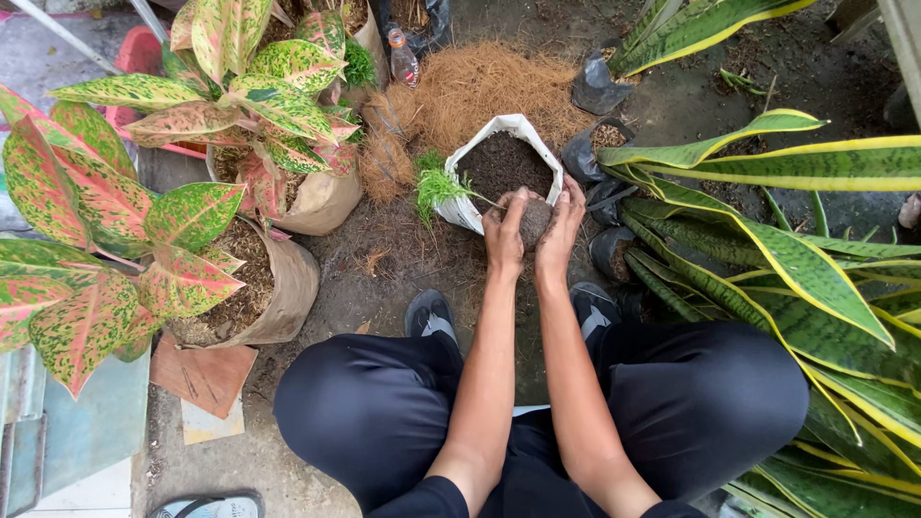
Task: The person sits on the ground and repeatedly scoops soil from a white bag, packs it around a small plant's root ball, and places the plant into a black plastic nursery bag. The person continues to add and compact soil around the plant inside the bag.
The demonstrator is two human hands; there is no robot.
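Observation:
Both hands are cupped around a dark ball of soil (533, 221) with a small green grassy seedling (436, 184) sticking out to its left. My left hand (503, 233) grips the ball's left side, and my right hand (562, 226) presses its right side. The ball is held just in front of a white bag (477, 142) filled with dark soil. I am squatting, with my dark trousers and shoes below the hands.
A pile of brown coconut fibre (484, 86) lies behind the bag. Pink and green leafy plants in brown bags (293, 288) stand at the left. Long striped snake plant leaves (796, 259) fill the right. A plastic bottle (403, 58) and black grow bags (597, 86) sit behind.

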